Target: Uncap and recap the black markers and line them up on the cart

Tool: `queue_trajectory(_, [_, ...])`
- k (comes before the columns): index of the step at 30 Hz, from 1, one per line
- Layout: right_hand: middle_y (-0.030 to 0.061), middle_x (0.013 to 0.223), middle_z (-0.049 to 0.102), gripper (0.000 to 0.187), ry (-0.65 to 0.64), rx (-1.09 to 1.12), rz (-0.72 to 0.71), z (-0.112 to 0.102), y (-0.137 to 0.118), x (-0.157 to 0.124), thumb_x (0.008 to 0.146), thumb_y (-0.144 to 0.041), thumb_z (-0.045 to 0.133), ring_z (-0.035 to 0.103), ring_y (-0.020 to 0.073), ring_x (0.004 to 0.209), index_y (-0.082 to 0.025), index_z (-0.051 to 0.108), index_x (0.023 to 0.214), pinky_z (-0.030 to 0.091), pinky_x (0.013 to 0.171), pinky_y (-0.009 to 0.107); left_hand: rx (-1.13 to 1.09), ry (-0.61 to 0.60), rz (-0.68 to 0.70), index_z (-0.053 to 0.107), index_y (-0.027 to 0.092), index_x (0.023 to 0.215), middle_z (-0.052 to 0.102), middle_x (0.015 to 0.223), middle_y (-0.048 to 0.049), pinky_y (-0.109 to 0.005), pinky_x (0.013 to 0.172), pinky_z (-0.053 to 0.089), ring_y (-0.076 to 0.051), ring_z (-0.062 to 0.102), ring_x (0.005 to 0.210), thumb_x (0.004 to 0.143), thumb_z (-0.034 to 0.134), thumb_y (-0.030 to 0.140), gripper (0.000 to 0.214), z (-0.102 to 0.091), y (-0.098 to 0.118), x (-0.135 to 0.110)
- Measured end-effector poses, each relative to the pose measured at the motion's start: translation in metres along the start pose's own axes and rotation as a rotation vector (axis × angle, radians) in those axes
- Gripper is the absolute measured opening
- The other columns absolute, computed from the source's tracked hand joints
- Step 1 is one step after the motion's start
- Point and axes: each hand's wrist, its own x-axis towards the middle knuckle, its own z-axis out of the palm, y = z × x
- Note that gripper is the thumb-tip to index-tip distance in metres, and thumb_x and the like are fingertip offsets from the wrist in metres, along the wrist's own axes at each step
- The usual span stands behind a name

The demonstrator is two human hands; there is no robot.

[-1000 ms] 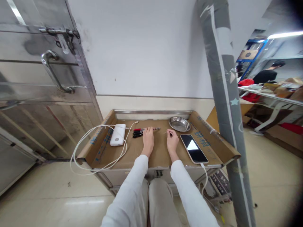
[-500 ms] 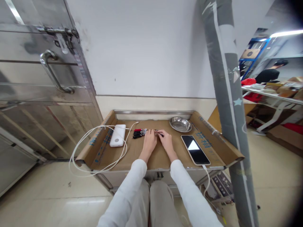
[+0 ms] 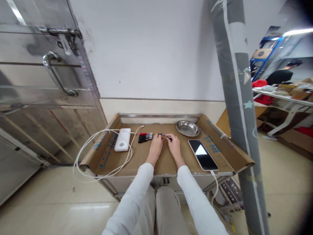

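Observation:
My left hand (image 3: 156, 144) is closed, its fingers bent down at the middle of the cardboard-lined tabletop (image 3: 137, 160). Close beside it, my right hand (image 3: 173, 143) pinches a dark marker pen (image 3: 170, 139). The pen spans the small gap between both hands' fingertips, though fingers hide much of it. Just beyond the left fingertips shows a short piece of another black marker (image 3: 161, 134). To the left of my left hand, several black markers (image 3: 144, 138) and a red-ended marker (image 3: 144, 134) lie side by side in a row.
A round steel dish (image 3: 187, 128) sits at the back right. In front of it lies a phone (image 3: 204, 156) with a cable plugged in. At left are a white power bank (image 3: 122, 139) and a looped white cable (image 3: 79, 153). A wrapped grey roll (image 3: 241, 98) leans at the right.
My hands have drawn slightly apart from the row of markers, showing more of it and the black piece beyond the left fingertips. The whole view has shifted slightly.

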Motion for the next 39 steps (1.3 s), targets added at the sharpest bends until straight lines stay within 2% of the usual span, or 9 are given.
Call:
queue_trajectory(4, [0.0063,0.092,0.069,0.021,-0.018,-0.021,-0.05,-0.002,-0.005,-0.001,0.083,-0.022,0.045,0.06,0.0209,0.088,-0.022,0.065,0.091,0.047,0.082,0.036,-0.022,-0.008,-0.004,0.053,0.015,0.089,0.054,0.096,-0.0086,-0.035,0.087,0.046,-0.018,0.056,0.091,0.09,0.041,0.012,0.013,-0.001,-0.003,-0.001])
queue_trajectory(11, [0.0082,0.095,0.068,0.022,0.152,0.008,0.006,-0.008,-0.013,-0.001,0.087,-0.03,0.044,0.061,0.02,0.089,-0.02,0.063,0.094,0.046,0.083,0.034,-0.034,0.021,-0.01,0.053,0.015,0.088,0.054,0.094,-0.0088,-0.036,0.087,0.046,-0.019,0.055,0.092,0.09,0.038,0.011,0.016,0.0,-0.006,-0.003])
queue_trajectory(17, [0.0098,0.1,0.068,0.026,0.31,0.042,0.101,-0.012,-0.014,-0.003,0.088,-0.036,0.043,0.063,0.0196,0.09,-0.019,0.06,0.098,0.047,0.082,0.033,-0.063,-0.028,0.136,0.052,0.015,0.103,0.056,0.104,-0.0101,-0.036,0.091,0.046,-0.019,0.056,0.099,0.088,0.038,0.01,0.022,-0.001,0.004,-0.006])
queue_trajectory(19, [0.0102,0.102,0.067,0.026,0.294,0.041,0.081,-0.013,-0.017,-0.003,0.089,-0.035,0.042,0.063,0.0195,0.093,-0.019,0.06,0.099,0.046,0.084,0.033,-0.066,-0.065,0.207,0.047,0.014,0.116,0.054,0.114,-0.0132,-0.037,0.094,0.044,-0.021,0.054,0.105,0.087,0.041,0.012,0.029,0.001,0.011,-0.007])
queue_trajectory(24, [0.0101,0.106,0.066,0.027,0.297,0.025,0.032,-0.015,-0.026,-0.004,0.089,-0.034,0.041,0.061,0.0193,0.096,-0.019,0.059,0.102,0.045,0.088,0.035,0.052,-0.169,0.3,0.044,0.011,0.125,0.054,0.12,-0.0165,-0.04,0.097,0.041,-0.024,0.05,0.114,0.086,0.041,0.011,0.039,0.012,0.027,-0.004])
queue_trajectory(27, [0.0097,0.104,0.066,0.026,0.3,0.016,0.021,-0.015,-0.027,-0.005,0.089,-0.034,0.042,0.06,0.0191,0.095,-0.019,0.06,0.101,0.045,0.089,0.035,0.085,-0.219,0.314,0.043,0.011,0.128,0.052,0.126,-0.017,-0.041,0.098,0.039,-0.026,0.048,0.116,0.087,0.04,0.014,0.041,0.016,0.03,-0.002])
queue_trajectory(32, [0.0093,0.103,0.066,0.024,0.216,0.043,-0.021,-0.015,-0.026,-0.006,0.089,-0.033,0.044,0.061,0.0184,0.094,-0.019,0.06,0.1,0.046,0.088,0.034,0.091,-0.329,0.296,0.048,0.014,0.126,0.051,0.13,-0.0145,-0.044,0.099,0.038,-0.028,0.044,0.119,0.088,0.04,0.017,0.038,0.016,0.028,-0.002])
queue_trajectory(35, [0.0091,0.102,0.066,0.023,0.18,0.064,-0.033,-0.014,-0.024,-0.006,0.089,-0.033,0.044,0.061,0.018,0.095,-0.019,0.06,0.099,0.046,0.089,0.034,0.101,-0.307,0.293,0.048,0.014,0.125,0.052,0.128,-0.0147,-0.043,0.099,0.037,-0.028,0.044,0.119,0.087,0.042,0.017,0.039,0.013,0.026,-0.006])
queue_trajectory(39, [0.0083,0.1,0.066,0.021,0.089,0.057,-0.032,-0.011,-0.021,-0.005,0.088,-0.032,0.045,0.061,0.018,0.094,-0.02,0.061,0.097,0.046,0.089,0.034,0.125,-0.146,0.223,0.05,0.014,0.12,0.054,0.121,-0.0141,-0.04,0.093,0.042,-0.026,0.049,0.11,0.086,0.041,0.013,0.035,0.002,0.022,-0.014])
